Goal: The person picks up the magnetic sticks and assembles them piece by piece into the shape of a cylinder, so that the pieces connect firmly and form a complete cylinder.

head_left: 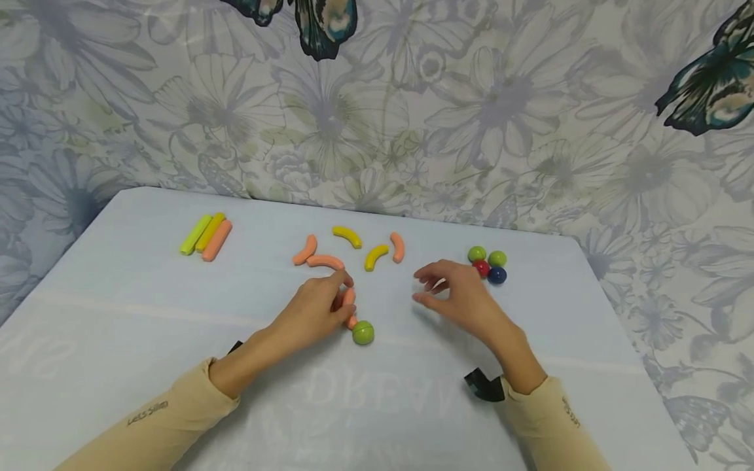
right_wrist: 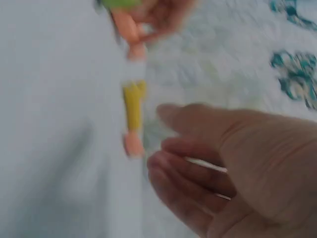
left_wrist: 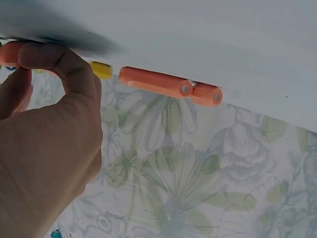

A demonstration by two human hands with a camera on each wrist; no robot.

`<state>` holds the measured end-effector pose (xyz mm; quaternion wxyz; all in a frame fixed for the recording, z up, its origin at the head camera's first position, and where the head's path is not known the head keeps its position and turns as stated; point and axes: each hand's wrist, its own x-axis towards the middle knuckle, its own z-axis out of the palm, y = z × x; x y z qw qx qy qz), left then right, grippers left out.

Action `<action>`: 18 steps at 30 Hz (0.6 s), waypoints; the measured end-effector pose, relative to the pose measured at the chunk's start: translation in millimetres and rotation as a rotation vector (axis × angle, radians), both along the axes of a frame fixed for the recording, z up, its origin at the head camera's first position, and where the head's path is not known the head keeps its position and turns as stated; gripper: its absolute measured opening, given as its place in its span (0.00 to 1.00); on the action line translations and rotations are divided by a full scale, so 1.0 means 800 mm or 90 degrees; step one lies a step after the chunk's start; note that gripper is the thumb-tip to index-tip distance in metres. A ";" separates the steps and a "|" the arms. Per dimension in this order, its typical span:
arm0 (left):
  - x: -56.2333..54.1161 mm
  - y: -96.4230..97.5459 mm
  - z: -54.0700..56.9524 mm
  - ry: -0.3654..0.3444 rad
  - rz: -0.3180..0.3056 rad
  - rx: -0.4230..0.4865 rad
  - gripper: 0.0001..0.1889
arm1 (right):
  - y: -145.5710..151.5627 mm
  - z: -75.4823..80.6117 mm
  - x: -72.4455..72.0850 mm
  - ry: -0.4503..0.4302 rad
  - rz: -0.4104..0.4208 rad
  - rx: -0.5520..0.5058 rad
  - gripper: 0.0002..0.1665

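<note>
My left hand pinches a curved orange magnetic rod between thumb and fingers. In the left wrist view, part of that rod shows past the fingertips. Its near end meets a green ball with a groove round it. My right hand is held over the table with loosely bent fingers and nothing between them. Close beyond it sit two smaller green balls, a red ball and a blue ball. The right wrist view is blurred.
Curved orange rods and two curved yellow rods lie loose past the left hand. At the back left, straight yellow-green, yellow and orange rods lie side by side. The white table ends at a flower-patterned wall.
</note>
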<state>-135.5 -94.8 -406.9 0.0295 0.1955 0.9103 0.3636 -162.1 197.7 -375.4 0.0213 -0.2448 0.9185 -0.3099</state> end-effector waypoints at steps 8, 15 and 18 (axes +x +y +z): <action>0.001 0.004 0.002 -0.030 -0.002 0.004 0.14 | 0.088 0.026 -0.019 -0.047 -0.120 0.123 0.24; 0.002 0.004 0.004 -0.031 0.012 -0.005 0.11 | 0.097 0.022 -0.025 -0.083 -0.107 0.134 0.22; 0.001 0.004 0.004 -0.025 0.010 0.002 0.09 | 0.096 0.017 -0.027 -0.079 -0.103 0.129 0.20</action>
